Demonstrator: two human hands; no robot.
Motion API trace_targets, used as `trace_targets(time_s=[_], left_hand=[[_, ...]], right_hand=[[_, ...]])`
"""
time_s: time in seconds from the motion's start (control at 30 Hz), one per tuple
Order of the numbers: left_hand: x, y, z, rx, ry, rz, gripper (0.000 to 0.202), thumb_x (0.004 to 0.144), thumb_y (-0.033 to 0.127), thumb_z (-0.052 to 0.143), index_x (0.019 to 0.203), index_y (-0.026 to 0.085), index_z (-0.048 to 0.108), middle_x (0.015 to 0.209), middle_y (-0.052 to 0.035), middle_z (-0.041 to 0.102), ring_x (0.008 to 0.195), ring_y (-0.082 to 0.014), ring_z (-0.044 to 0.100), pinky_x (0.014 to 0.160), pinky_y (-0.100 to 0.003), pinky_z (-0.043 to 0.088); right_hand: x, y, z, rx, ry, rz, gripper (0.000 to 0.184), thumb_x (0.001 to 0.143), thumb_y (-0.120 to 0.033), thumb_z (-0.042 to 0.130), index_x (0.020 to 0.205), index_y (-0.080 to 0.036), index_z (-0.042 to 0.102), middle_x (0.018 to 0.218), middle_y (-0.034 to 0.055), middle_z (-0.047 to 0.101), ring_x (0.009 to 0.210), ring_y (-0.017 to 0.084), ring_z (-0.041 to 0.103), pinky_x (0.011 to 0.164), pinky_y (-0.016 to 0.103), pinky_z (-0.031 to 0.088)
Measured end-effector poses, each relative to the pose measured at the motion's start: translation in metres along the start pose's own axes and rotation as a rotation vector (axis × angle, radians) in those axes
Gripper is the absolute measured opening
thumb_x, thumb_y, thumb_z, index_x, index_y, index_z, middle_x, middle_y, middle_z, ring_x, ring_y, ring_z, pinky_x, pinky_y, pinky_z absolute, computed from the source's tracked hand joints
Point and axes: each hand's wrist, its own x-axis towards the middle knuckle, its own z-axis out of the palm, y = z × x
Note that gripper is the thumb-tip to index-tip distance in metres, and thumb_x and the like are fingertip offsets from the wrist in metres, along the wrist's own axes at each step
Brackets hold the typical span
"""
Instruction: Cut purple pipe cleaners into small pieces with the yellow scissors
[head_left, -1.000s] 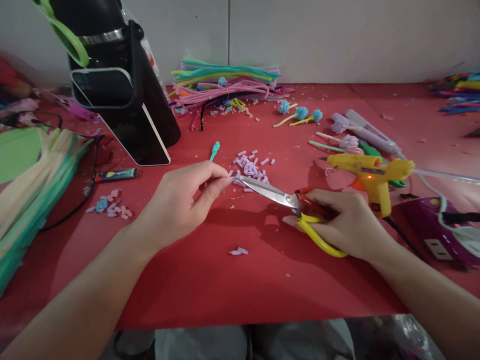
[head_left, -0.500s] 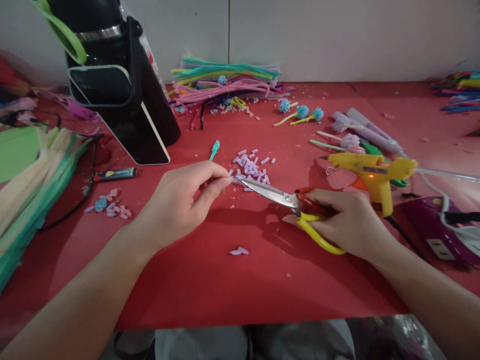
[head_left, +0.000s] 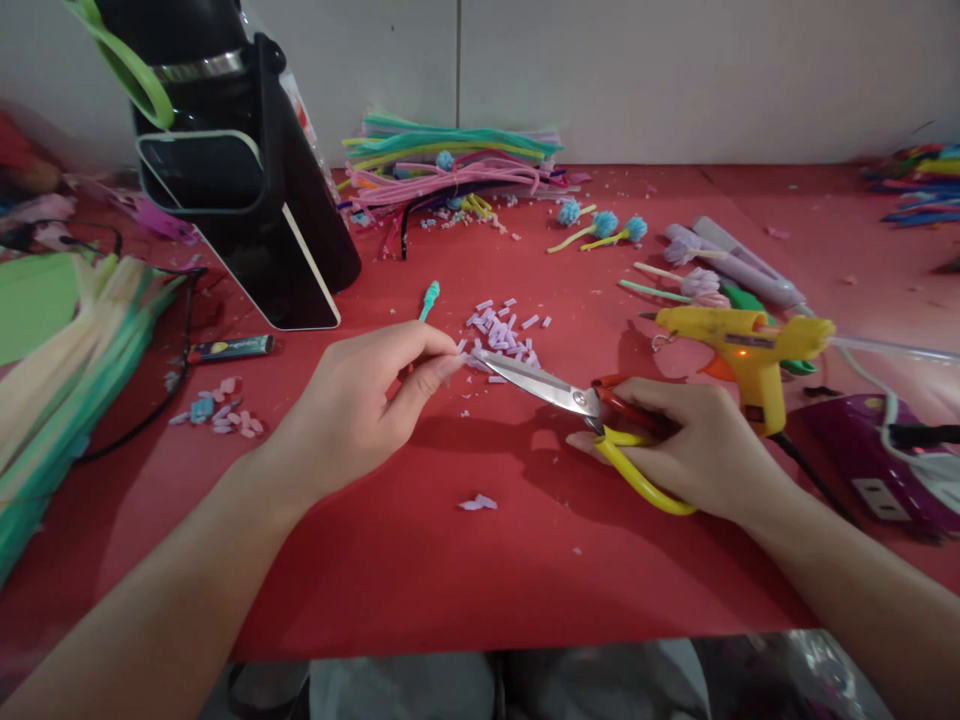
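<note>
My left hand [head_left: 382, 385] is closed in a pinch, thumb against forefinger, with a small lilac piece [head_left: 466, 358] just showing at the fingertips. My right hand [head_left: 686, 435] is wrapped round scissors [head_left: 532, 380] with one red and one yellow handle loop. Their silver blades look closed or nearly so, tips right beside my left fingertips. Behind those tips lies a loose pile of short lilac cut pieces [head_left: 501, 328]. A teal-tipped stem [head_left: 430, 298] pokes out beyond my left hand, its lower end hidden. A few lilac scraps [head_left: 478, 503] lie nearer me.
A yellow glue gun [head_left: 742, 340] with an orange light stands right, near a purple power strip [head_left: 862, 460]. A black bottle [head_left: 247, 180] stands back left. Pipe cleaners [head_left: 457, 165], blue-headed stems [head_left: 604, 225] and a lighter [head_left: 232, 348] lie on the red table [head_left: 525, 580].
The scissors' handles and my right hand have shifted very slightly down and right. My left hand stays where it was.
</note>
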Motion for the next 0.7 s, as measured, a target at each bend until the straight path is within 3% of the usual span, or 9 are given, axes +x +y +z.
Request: trace_targets(time_s=[0.2, 0.47, 0.7], left_hand=[[0.0000, 0.0013, 0.0000, -0.014, -0.006, 0.014, 0.015, 0.099, 0.030, 0.054, 0.092, 0.022, 0.065, 0.088, 0.0007, 0.073, 0.079, -0.0145, 0.066, 0.071, -0.025, 0.048], [0.0007, 0.0028, -0.0006, -0.036, -0.034, -0.015, 0.022, 0.101, 0.031, 0.049, 0.085, 0.020, 0.060, 0.079, 0.0007, 0.068, 0.073, -0.0140, 0.062, 0.066, -0.026, 0.044], [-0.0005, 0.0031, -0.0018, -0.050, -0.048, -0.031, 0.024, 0.102, 0.030, 0.046, 0.084, 0.020, 0.059, 0.075, 0.0010, 0.064, 0.069, -0.0136, 0.059, 0.063, -0.027, 0.042]], right_hand=[[0.0014, 0.0000, -0.0007, -0.008, -0.007, -0.017, 0.056, 0.073, -0.074, 0.070, 0.066, -0.020, 0.059, 0.058, -0.0016, 0.041, 0.054, 0.012, 0.034, 0.048, 0.028, 0.029], [-0.0011, 0.0044, -0.0022, -0.040, -0.022, 0.044, 0.059, 0.068, -0.073, 0.076, 0.066, -0.018, 0.053, 0.061, -0.0049, 0.029, 0.058, 0.011, 0.026, 0.049, 0.027, 0.022], [-0.0010, 0.0037, -0.0014, -0.011, -0.026, 0.057, 0.061, 0.066, -0.074, 0.076, 0.067, -0.017, 0.054, 0.061, -0.0049, 0.030, 0.059, 0.011, 0.026, 0.050, 0.027, 0.022]])
